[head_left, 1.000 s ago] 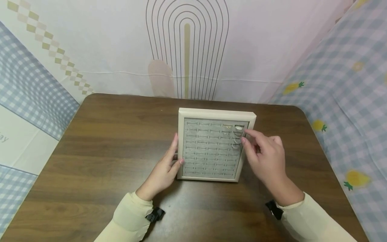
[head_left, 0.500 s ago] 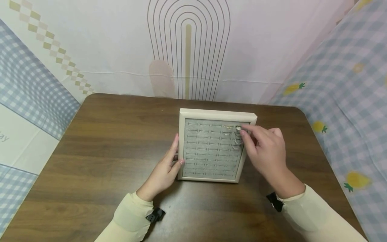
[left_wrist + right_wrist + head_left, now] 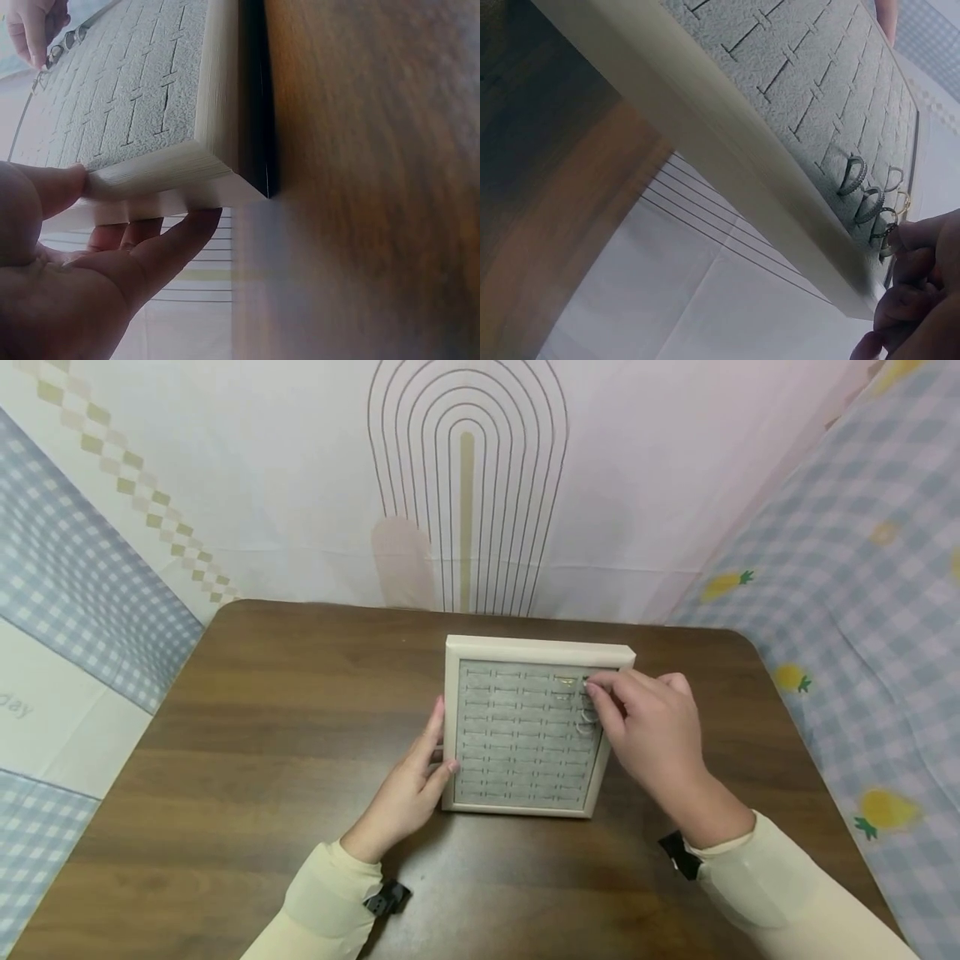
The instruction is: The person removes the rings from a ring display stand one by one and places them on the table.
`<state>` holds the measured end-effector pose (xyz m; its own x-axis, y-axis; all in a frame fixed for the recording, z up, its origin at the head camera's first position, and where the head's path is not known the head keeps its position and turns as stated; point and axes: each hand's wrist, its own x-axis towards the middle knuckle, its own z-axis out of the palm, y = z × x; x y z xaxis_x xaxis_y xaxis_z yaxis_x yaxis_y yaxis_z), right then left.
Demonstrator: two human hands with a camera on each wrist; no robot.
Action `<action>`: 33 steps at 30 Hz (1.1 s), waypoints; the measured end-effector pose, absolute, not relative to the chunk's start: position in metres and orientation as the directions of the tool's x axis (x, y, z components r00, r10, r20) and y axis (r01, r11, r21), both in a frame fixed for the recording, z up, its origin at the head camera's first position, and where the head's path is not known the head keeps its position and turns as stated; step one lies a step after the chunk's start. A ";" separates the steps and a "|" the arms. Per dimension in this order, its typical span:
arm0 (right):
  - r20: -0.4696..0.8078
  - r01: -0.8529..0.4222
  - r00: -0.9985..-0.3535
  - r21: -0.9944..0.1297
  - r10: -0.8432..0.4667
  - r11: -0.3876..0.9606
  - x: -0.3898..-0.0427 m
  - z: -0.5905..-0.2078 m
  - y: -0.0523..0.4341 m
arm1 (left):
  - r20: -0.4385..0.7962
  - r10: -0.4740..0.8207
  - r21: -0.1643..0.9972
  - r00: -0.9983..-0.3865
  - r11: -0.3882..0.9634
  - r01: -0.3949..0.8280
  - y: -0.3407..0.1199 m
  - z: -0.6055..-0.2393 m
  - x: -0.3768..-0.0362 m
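A ring display board [image 3: 536, 650], with a cream frame and a slotted grey pad [image 3: 517, 752], stands on the table, leaning back. My left hand [image 3: 405, 785] grips its left side, thumb over the front rim and fingers behind. At the board's top right corner my right hand [image 3: 656, 718] pinches a ring [image 3: 886, 247] between thumb and index finger; the fingertips hide most of it. Below it in the same column sit several silver rings [image 3: 853, 176]. A gold ring [image 3: 565, 681] and a thin silver ring [image 3: 895, 178] are in the neighbouring column.
The brown wooden table [image 3: 300, 693] extends around the board on all sides. Behind it hangs a white cloth [image 3: 300, 485] with an arch print. Checked blue cloths [image 3: 840, 677] border the left and right.
My right hand has moved slightly left and up onto the top right ring, and its fingertips now cover it. The left hand keeps its grip on the board.
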<state>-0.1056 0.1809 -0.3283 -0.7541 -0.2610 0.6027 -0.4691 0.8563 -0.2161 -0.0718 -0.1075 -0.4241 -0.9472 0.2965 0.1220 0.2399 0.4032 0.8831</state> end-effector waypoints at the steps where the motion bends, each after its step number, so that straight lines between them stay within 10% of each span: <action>1: 0.590 -0.460 -0.766 -0.223 -0.256 0.860 -0.105 -0.328 0.181 | 0.121 0.296 0.883 -0.947 0.405 0.239 -0.107 -0.424 -0.072; 33: 0.541 -0.472 -0.799 -0.294 -0.263 0.831 -0.101 -0.323 0.182 | 0.169 0.253 0.854 -0.953 0.445 0.270 -0.104 -0.428 -0.069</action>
